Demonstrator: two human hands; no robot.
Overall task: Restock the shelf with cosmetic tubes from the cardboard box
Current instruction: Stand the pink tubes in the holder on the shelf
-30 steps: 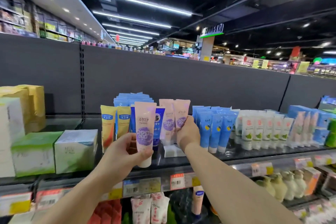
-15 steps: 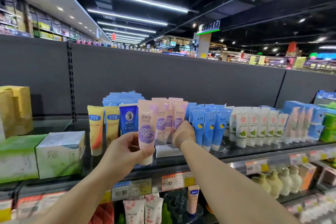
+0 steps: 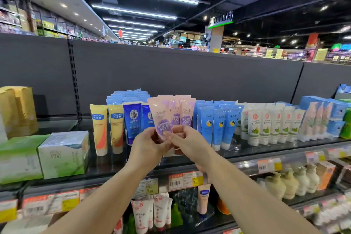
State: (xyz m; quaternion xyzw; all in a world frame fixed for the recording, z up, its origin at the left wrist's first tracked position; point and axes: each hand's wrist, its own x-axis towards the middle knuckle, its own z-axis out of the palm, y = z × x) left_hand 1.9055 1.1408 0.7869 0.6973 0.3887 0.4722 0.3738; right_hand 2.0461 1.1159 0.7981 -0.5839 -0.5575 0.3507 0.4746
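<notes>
Both my left hand [image 3: 147, 145] and right hand [image 3: 187, 143] pinch one pink tube [image 3: 161, 118], fingers curled round its lower end, above the shelf [image 3: 266, 153].

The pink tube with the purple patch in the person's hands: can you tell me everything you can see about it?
The pink tube looks like soft, shiny plastic, pale pink with a purple patch carrying white writing. Its flat crimped end points up, and it leans a little to the left. Its lower end is hidden behind the hands. The left hand and right hand both pinch its lower part, holding it in front of the matching pink tubes standing on the shelf.
</notes>
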